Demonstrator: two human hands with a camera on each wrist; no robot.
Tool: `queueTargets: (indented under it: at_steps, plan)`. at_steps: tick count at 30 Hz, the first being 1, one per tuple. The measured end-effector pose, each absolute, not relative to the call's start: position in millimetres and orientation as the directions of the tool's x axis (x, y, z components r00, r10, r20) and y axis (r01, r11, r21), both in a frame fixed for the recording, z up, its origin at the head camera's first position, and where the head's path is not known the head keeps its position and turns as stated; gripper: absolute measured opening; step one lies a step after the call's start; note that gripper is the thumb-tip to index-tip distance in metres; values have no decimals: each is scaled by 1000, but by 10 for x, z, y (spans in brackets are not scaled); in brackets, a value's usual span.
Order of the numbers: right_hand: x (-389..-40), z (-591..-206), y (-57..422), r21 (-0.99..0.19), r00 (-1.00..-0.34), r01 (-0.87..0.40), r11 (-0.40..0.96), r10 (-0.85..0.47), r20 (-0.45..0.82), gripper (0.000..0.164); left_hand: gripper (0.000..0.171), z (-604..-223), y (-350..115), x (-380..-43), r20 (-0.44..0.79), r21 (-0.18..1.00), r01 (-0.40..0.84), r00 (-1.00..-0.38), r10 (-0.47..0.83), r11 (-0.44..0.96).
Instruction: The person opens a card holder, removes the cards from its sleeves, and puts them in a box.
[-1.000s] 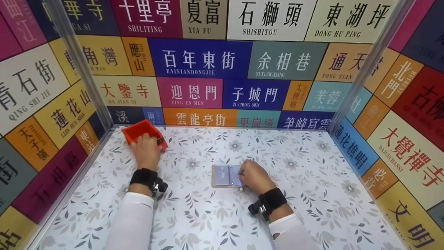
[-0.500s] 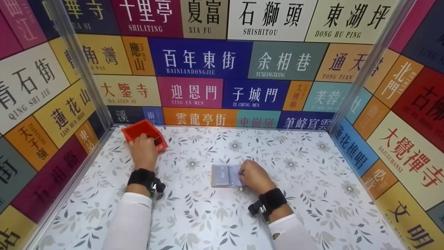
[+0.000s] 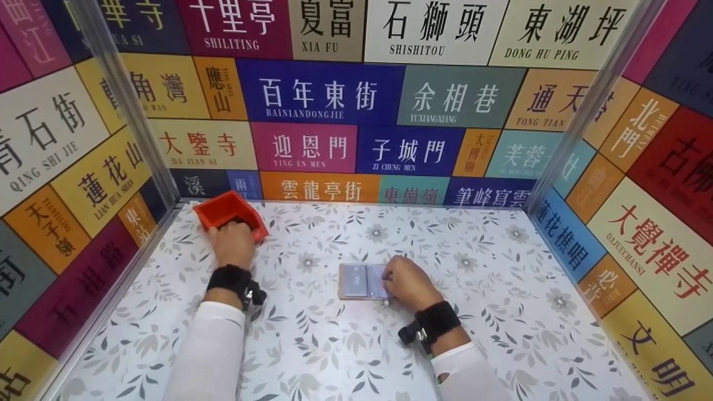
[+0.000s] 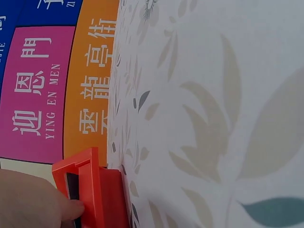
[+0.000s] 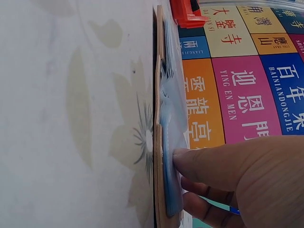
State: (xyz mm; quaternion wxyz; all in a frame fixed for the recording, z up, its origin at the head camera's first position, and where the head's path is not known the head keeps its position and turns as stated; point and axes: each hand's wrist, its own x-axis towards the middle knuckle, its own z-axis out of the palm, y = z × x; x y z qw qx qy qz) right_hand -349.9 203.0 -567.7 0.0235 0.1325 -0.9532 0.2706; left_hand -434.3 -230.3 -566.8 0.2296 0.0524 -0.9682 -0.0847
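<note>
My left hand [image 3: 233, 245] reaches over the near rim of a small red plastic bin [image 3: 220, 207] at the back left. In the left wrist view its thumb [image 4: 71, 209] overlaps a dark flat piece [image 4: 72, 185] inside the bin. The other fingertips are hidden, and I cannot tell whether they grip that piece. Mid-table, an open card holder [image 3: 353, 281] with clear plastic sleeves and a tan cover lies flat. My right hand [image 3: 411, 281] pinches its right-hand sleeves [image 5: 172, 175], thumb on top and fingers curled at the edge.
A white table [image 3: 312, 345] with a grey leaf print spreads under everything. Panels of coloured signs [image 3: 323, 92] wall it in at the back and both sides, with clear corner posts [image 3: 568, 111]. The bin stands close to the back wall.
My left hand has shifted slightly within the bin, and the dark edge seen beside its fingers earlier no longer shows there. My right hand and the card holder have stayed put.
</note>
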Motion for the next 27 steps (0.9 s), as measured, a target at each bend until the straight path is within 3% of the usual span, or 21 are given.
queueTargets:
  at_steps: [12, 19, 23, 27]
  plan:
    - [-3522, -5686, 2027, -489, -960, -279, 826, -255, 116, 5, 25, -5652, -2148, -4260, 463, 193, -14, -880, -103, 981]
    - [-3515, -5668, 2026, -492, -962, -273, 827, -249, 116, 6, 24, -5573, -1841, -4201, 505, 244, 185, -862, 38, 952]
    - [-3518, -5664, 2018, -497, -963, -266, 826, -245, 110, 6, 23, -5542, -1592, -4115, 407, 336, 284, -903, 134, 898]
    - [-3518, -5654, 2014, -491, -965, -261, 831, -244, 99, 6, 26, -5533, -1332, -4027, 248, 436, 302, -946, 209, 848]
